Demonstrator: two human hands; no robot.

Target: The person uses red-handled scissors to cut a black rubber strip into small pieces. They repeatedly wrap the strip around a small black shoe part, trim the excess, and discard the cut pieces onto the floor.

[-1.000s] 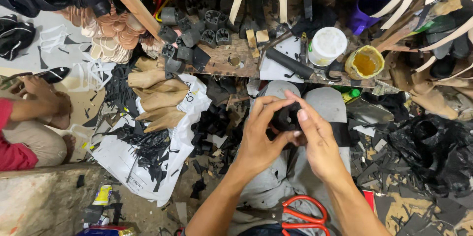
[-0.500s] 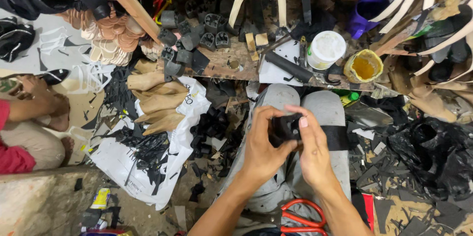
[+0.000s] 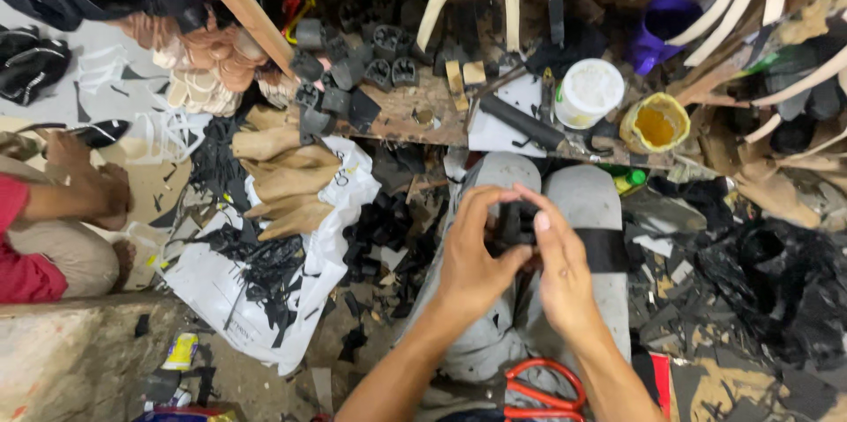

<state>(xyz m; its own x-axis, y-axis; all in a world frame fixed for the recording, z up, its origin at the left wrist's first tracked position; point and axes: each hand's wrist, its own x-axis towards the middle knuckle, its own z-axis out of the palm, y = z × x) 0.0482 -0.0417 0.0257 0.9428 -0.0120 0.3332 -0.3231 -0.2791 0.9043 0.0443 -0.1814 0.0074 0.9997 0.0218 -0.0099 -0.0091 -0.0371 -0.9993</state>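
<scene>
Hands have shifted slightly lower over the lap since a second ago: left hand (image 3: 472, 259) and right hand (image 3: 560, 276) both pinch, apparently, the small black piece (image 3: 516, 222).

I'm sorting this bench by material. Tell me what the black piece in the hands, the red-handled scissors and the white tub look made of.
Black piece: matte, likely rubber or foam; dull surface, no glint.
Scissors: glossy red handles, probably plastic; the blades are hidden.
White tub: smooth, opaque, looks like plastic.
Both the left hand and right hand pinch the piece.
</scene>
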